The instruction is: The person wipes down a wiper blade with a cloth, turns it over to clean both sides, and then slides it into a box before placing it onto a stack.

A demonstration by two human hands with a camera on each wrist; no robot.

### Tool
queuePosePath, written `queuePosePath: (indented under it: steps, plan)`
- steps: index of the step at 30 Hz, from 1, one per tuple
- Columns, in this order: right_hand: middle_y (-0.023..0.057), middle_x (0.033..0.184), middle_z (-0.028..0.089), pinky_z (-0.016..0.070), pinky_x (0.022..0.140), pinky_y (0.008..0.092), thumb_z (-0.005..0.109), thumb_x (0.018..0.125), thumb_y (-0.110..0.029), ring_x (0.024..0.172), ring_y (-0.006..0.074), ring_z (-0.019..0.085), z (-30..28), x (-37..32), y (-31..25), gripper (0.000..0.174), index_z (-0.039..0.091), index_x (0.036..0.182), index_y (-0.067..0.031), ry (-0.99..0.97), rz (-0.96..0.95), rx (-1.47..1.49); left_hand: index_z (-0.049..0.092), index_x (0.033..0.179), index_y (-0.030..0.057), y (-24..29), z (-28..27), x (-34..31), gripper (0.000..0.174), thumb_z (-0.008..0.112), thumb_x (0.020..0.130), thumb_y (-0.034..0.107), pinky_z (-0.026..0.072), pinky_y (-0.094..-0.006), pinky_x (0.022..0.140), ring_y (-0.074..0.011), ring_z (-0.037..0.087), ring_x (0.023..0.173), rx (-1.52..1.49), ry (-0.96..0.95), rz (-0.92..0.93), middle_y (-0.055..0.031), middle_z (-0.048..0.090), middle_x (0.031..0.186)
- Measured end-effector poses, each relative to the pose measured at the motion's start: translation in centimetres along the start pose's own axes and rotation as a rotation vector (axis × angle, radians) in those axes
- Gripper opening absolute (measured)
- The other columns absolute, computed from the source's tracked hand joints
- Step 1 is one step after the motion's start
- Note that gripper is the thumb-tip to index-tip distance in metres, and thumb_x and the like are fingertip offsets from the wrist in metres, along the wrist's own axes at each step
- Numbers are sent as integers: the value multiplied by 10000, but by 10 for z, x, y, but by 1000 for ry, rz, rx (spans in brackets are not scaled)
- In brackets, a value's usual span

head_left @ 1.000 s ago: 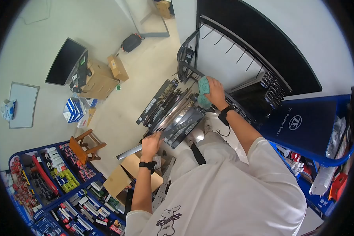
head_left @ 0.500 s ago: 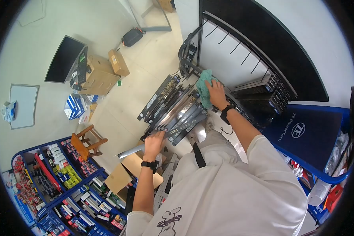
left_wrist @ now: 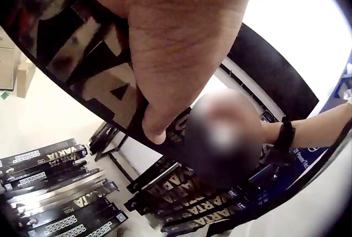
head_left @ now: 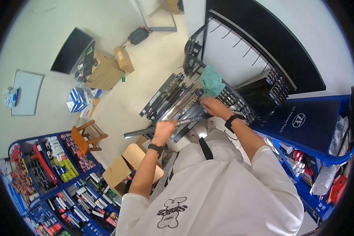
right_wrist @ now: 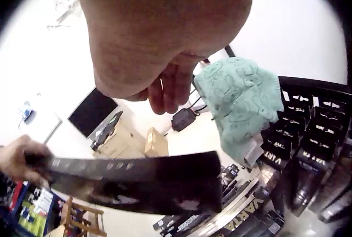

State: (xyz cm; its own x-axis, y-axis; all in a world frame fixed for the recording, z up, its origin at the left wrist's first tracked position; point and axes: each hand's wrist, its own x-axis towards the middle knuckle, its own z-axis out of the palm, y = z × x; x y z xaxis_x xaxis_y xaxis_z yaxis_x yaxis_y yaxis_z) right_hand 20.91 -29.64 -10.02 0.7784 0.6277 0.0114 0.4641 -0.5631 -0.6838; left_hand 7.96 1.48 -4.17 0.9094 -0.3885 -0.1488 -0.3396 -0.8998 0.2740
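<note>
My left hand [head_left: 165, 131] grips a long black strip [head_left: 139, 133] near its middle, held slantwise above a pile of similar strips [head_left: 161, 96] on the floor. Large pale letters show on the strip's face in the left wrist view, beside my thumb [left_wrist: 157, 129]. My right hand [head_left: 216, 107] hovers by the strip's far end with loosely bent fingers, holding nothing. In the right wrist view, a gap shows between those fingers [right_wrist: 170, 85] and the strip [right_wrist: 143, 182]. A crumpled green cloth [head_left: 211, 82] lies over the dark rack beyond my right hand.
Dark racking [head_left: 234, 100] runs along the right, below a wall panel with hooks [head_left: 240, 41]. A blue ZF PowerTech board [head_left: 301, 122] leans nearby. Opened cardboard [head_left: 135, 159] lies at my left, close to stocked blue shelves [head_left: 61, 177] and a wooden stool [head_left: 82, 143].
My right hand has let go of the green cloth, leaving it on the rack, and drawn back toward the strip's end. My left hand has raised the strip off the pile.
</note>
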Motion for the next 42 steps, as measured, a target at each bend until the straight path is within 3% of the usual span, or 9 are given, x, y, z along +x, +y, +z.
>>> queuePosePath:
  steps: [1,4,7,12,16,18,29,34,42]
  plan:
    - [199,1095,656,489,941,462,641,850,-67,1053,404,600,2,-3,-9,359,618,1205,-18,-4,-16,1,603,971,96,2,-1,2,259,750,822,248,541,-429,602,-313,699,706,21,-13,14,-111,692,831]
    - [149,1083,666,500,901,449,737,871,-282,1028,360,626,13,-20,-40,436,616,1221,-52,-117,-141,3,602,963,96,12,-6,8,254,749,820,246,537,-426,598,-317,698,702,23,22,42,-108,687,817]
    - [142,1091,669,490,898,447,745,861,-314,1031,352,626,17,-23,-74,464,616,1230,-62,-207,-143,-48,602,960,95,18,-5,14,247,739,827,250,534,-432,595,-320,697,706,6,40,59,-104,681,811]
    - [109,1091,677,441,925,427,747,826,-175,1043,317,624,23,-38,-79,397,632,1196,-90,-220,-73,-52,606,994,111,27,-7,18,219,717,839,220,533,-445,616,-313,698,732,-19,33,104,-90,694,827]
    - [114,1076,675,397,936,418,733,843,-186,1049,315,619,18,-70,-49,333,641,1143,-76,-127,-48,-48,611,1028,116,28,-20,11,247,722,834,220,532,-434,616,-307,700,741,-49,86,150,-83,700,830]
    - [112,1070,678,398,935,418,732,847,-193,1053,316,619,13,-90,-38,333,639,1145,-78,-82,-27,-45,638,1161,137,19,-23,3,380,750,818,256,538,-431,669,-303,705,840,38,8,88,-95,712,888]
    - [138,1079,681,443,945,454,730,864,-195,1095,346,613,12,-157,-19,329,640,1152,-66,-149,237,-31,635,1039,113,-29,-42,-43,286,731,842,296,549,-431,709,-293,689,892,40,-7,114,-74,689,926]
    - [153,1061,682,465,959,463,742,838,-184,1088,356,620,31,-168,-17,309,644,1098,-49,-121,305,-125,636,1043,123,-13,-52,-34,254,705,869,294,556,-381,684,-250,666,835,54,174,243,-37,641,913]
    - [125,1050,678,467,964,456,749,815,-227,1094,335,622,41,-166,-31,341,657,1102,-66,-147,295,-288,631,1066,124,31,-48,4,307,725,822,285,545,-335,655,-198,652,780,121,216,431,-16,600,873]
